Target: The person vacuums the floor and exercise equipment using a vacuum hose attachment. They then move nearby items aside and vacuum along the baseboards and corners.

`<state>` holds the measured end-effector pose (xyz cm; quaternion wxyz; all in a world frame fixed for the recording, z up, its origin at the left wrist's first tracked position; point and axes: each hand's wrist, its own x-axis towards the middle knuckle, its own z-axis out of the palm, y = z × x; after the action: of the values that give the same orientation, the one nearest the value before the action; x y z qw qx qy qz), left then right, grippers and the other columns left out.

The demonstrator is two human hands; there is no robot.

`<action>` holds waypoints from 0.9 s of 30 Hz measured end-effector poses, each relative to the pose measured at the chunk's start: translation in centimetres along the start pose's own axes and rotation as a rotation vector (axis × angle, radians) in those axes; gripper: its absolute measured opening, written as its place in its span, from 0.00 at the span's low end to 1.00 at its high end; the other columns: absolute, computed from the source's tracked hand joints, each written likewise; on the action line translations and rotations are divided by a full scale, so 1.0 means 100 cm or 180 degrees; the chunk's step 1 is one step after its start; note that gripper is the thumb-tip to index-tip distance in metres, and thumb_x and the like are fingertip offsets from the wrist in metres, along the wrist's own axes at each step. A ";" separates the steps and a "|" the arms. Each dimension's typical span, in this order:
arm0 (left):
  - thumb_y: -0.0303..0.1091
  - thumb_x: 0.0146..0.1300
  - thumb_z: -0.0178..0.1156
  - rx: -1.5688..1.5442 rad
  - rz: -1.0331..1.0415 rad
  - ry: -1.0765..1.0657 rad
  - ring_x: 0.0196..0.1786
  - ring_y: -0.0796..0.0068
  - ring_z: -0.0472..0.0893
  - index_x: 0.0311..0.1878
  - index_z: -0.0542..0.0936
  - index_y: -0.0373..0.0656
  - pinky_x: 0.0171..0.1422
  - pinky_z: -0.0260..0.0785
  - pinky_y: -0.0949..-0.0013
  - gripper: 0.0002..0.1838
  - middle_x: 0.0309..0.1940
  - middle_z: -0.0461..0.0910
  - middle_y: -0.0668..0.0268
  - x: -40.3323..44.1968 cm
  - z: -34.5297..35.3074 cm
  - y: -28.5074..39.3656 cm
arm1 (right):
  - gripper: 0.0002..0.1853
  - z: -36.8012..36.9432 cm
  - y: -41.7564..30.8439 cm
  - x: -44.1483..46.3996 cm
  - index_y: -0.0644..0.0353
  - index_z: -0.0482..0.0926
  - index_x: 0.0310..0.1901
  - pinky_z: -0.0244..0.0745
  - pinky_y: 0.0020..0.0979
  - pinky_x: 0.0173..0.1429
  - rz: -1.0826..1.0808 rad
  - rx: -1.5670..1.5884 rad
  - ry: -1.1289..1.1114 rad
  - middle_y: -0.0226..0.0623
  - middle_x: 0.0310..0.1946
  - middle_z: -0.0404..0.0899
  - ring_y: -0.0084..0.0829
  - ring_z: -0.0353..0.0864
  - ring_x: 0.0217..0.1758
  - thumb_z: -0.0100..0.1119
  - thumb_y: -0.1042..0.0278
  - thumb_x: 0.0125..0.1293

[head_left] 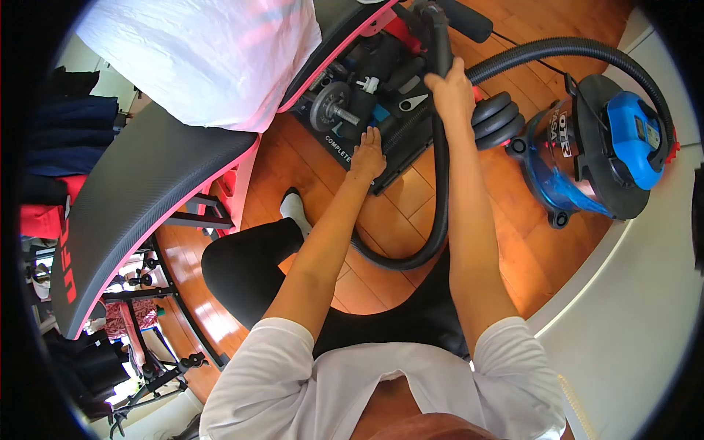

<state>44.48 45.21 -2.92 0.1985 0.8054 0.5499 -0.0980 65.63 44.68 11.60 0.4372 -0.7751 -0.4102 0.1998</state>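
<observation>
My right hand (452, 89) is closed round the black vacuum hose (441, 180), near its curved upper end (438, 44). From there the hose drops in a loop over the floor between my legs. My left hand (369, 155), fingers stretched out, lies at the near edge of a black case (331, 151) lettered "COMPLETE". Whether it presses on the case I cannot tell. Inside the case are a dumbbell with grey plates (330, 107), a white clip-like piece (368, 85), a small blue item (380, 114) and other dark parts that are hard to make out.
A blue and black canister vacuum (587, 150) stands at the right by the white wall. Black weight plates (496, 119) lie beside the case. On the left is a black padded bench (150, 172) with a white plastic bag (202, 55) on it. My socked foot (295, 209) rests on the tiled floor.
</observation>
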 end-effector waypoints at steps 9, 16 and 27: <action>0.36 0.66 0.56 0.0033 0.0050 -0.0093 0.80 0.56 0.48 0.77 0.47 0.38 0.78 0.55 0.50 0.42 0.80 0.43 0.55 0.005 0.003 -0.007 | 0.33 0.004 0.057 -0.007 0.64 0.67 0.60 0.72 0.48 0.58 0.0785 0.0121 -0.0372 0.61 0.45 0.81 0.59 0.80 0.54 0.62 0.58 0.53; 0.36 0.66 0.56 0.0102 -0.0012 -0.0094 0.80 0.55 0.49 0.78 0.46 0.38 0.77 0.55 0.51 0.42 0.79 0.43 0.55 0.003 -0.001 -0.001 | 0.29 -0.033 0.023 -0.074 0.64 0.67 0.56 0.73 0.49 0.53 0.0887 0.0011 0.0016 0.60 0.38 0.82 0.59 0.82 0.47 0.62 0.59 0.55; 0.36 0.65 0.57 0.0127 0.0056 0.0003 0.80 0.55 0.49 0.77 0.47 0.37 0.77 0.56 0.50 0.43 0.79 0.45 0.54 0.002 0.003 -0.003 | 0.29 -0.004 0.032 -0.025 0.64 0.68 0.55 0.73 0.50 0.57 0.0552 -0.0276 -0.0275 0.62 0.43 0.82 0.58 0.81 0.51 0.63 0.58 0.56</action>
<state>44.30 45.34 -3.32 0.1830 0.8140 0.5408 -0.1069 65.91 41.52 9.02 0.3662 -0.8165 -0.3683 0.2522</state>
